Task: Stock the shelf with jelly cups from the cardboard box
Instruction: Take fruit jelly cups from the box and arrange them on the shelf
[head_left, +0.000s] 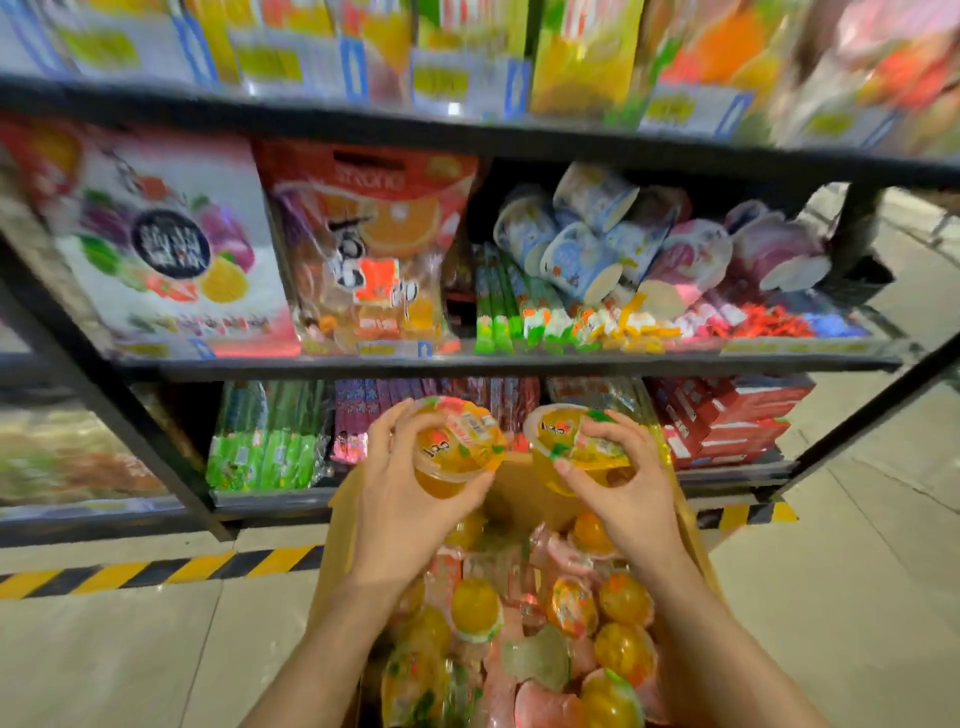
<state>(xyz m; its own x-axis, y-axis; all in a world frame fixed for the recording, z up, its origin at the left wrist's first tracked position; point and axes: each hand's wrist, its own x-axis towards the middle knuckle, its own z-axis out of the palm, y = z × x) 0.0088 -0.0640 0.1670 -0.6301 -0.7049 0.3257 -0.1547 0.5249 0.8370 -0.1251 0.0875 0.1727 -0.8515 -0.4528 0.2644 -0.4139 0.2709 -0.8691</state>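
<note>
My left hand (400, 493) grips an orange jelly cup (457, 447) with its printed lid tilted toward me. My right hand (623, 483) grips a second orange jelly cup (576, 441) from above and the side. Both cups hang over the far end of the open cardboard box (519, 493), in front of the bottom shelf. Several orange and pink jelly cups (519, 634) lie loose in the box below my forearms. On the middle shelf (519, 361), blue and pink jelly cups (623, 244) are piled at the right.
Large snack bags (156, 244) fill the left of the middle shelf, and stick packs (571, 322) line its front. The bottom shelf holds green packs (265, 441) and red boxes (727, 421). Black uprights frame the rack. Yellow-black tape (156, 569) marks the floor.
</note>
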